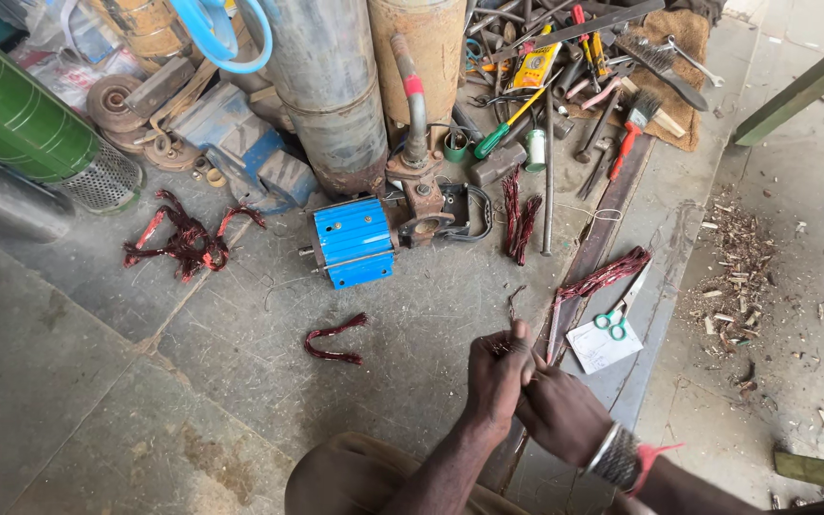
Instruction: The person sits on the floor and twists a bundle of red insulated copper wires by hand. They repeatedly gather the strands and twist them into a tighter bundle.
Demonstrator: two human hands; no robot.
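Note:
Both my hands meet low in the middle of the head view. My left hand pinches a thin bundle of reddish copper wire between its fingers. My right hand, with a metal watch and a red thread at the wrist, is closed on the same wire just below. A longer bundle of copper wire lies on a flat metal bar just beyond my hands. Green-handled scissors rest on a white card beside it.
A blue motor housing with a rusty pump part sits on the concrete floor. More wire scraps lie around. Metal cylinders, a green pipe and a heap of hand tools fill the back. Wood chips lie at right.

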